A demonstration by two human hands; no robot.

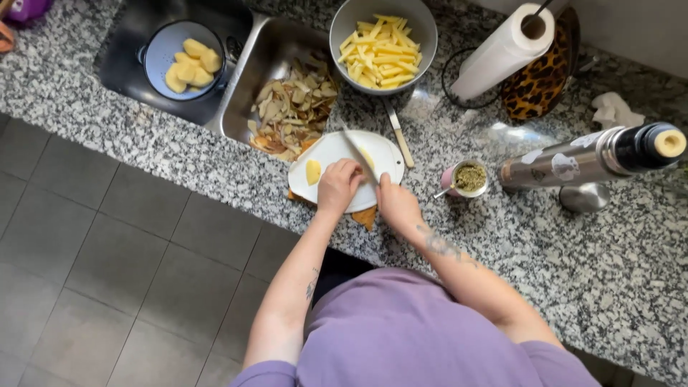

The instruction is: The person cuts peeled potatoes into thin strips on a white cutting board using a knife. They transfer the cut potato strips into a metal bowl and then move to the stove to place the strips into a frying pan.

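Note:
A white cutting board lies on the granite counter by the sink. My left hand presses down on a peeled potato on the board, mostly hidden under my fingers. My right hand grips the handle of a knife, whose blade lies across the board beside my left fingers. A loose yellow potato piece rests on the board's left side. Behind the board stands a grey bowl full of cut potato sticks.
The sink basin holds a heap of potato peels. A blue colander with peeled potatoes sits at far left. A second knife, a small cup of green herb, a steel flask and a paper towel roll stand to the right.

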